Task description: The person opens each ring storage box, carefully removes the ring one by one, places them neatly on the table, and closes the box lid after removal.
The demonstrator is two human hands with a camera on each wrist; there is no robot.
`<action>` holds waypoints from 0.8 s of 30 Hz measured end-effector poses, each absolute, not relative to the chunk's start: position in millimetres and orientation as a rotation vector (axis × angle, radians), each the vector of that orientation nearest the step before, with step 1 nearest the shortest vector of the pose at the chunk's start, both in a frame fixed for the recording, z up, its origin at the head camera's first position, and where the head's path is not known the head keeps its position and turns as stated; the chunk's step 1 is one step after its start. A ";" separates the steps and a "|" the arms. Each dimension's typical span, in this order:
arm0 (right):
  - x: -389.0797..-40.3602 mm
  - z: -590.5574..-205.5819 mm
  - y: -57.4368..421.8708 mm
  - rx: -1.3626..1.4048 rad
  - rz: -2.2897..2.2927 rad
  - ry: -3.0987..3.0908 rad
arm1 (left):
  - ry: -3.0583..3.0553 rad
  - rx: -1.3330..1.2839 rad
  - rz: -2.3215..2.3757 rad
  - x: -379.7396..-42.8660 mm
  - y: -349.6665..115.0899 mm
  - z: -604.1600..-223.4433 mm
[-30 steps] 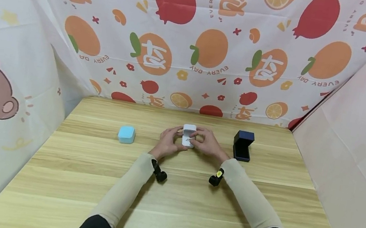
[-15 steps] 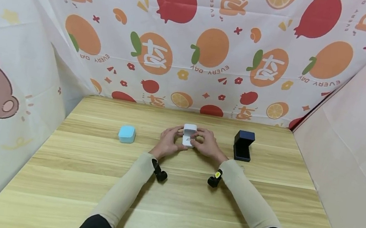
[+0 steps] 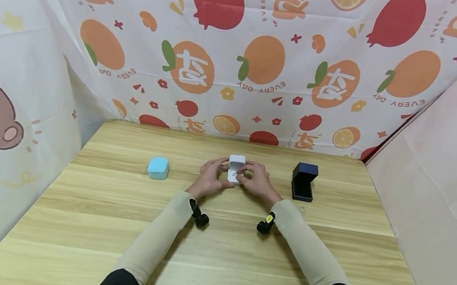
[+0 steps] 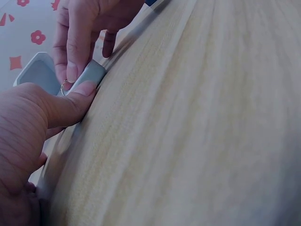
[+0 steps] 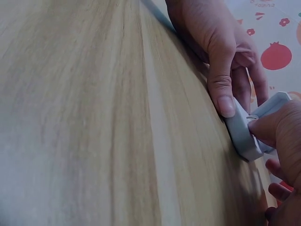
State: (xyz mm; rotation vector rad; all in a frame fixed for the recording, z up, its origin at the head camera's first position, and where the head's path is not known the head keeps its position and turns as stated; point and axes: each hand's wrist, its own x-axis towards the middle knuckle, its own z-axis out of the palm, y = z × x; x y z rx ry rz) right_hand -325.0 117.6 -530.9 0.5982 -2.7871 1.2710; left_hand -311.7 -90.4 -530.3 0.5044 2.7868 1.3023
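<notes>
Our left hand [image 3: 208,179] grips one white box [image 3: 236,165]; our right hand [image 3: 260,182] pinches one ring [image 4: 62,88]. Left of them we count one blue box [image 3: 158,168], right one dark box [image 3: 304,182].

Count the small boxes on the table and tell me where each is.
3. The light blue box is at the left, closed; the white box is open between the left hand and right hand; the dark box stands open at the right.
</notes>
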 end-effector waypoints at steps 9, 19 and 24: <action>-321.6 -527.3 113.0 0.537 1.292 -2.801 | 2.781 0.501 1.299 -312.8 -91.6 -531.8; -318.5 -531.1 109.0 0.487 1.302 -2.776 | 2.778 0.502 1.309 -311.9 -91.3 -532.9; -317.2 -532.2 108.7 0.483 1.318 -2.763 | 2.781 0.507 1.301 -311.3 -91.0 -533.0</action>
